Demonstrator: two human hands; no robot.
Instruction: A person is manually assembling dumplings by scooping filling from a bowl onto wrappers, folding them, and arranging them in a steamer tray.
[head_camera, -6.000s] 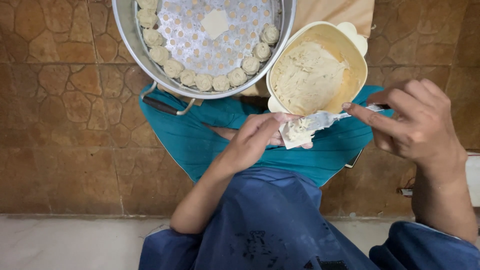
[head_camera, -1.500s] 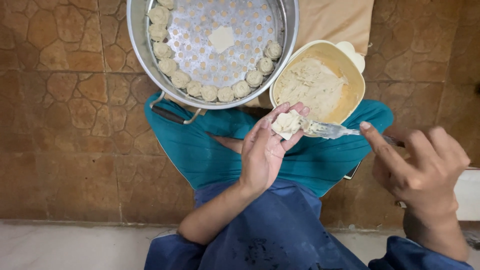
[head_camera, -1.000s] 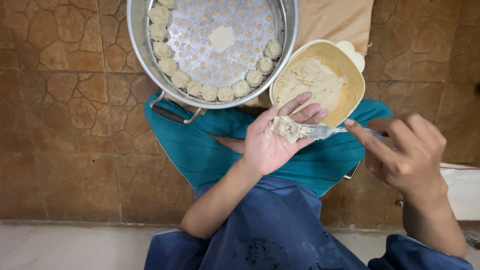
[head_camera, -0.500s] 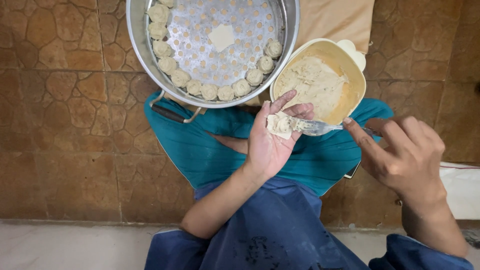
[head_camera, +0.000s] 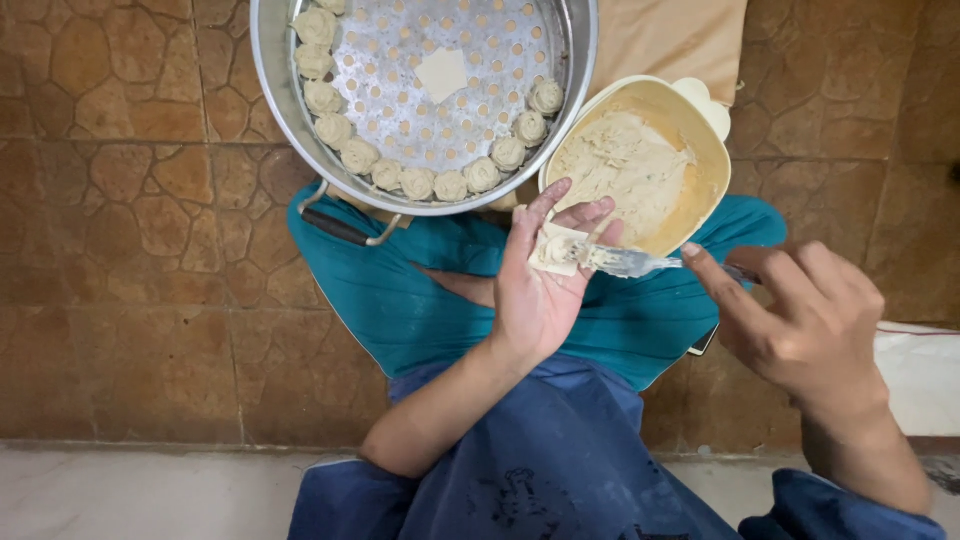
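My left hand (head_camera: 540, 290) had tipped more upright since a moment before, palm open and fingers spread, cradling a dough wrapper (head_camera: 556, 250), my right hand (head_camera: 800, 320) pinching a spoon (head_camera: 625, 262) onto it, filling bowl (head_camera: 700, 110) just beyond, steamer pan (head_camera: 275, 80) far left.

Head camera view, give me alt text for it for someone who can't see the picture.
Seen from above, a left hand holds a square dough wrapper flat on its fingers while the right hand presses filling onto it with a small utensil. Beyond the hands are a yellow bowl of pale filling and a perforated metal steamer tray with finished dumplings along its rim.
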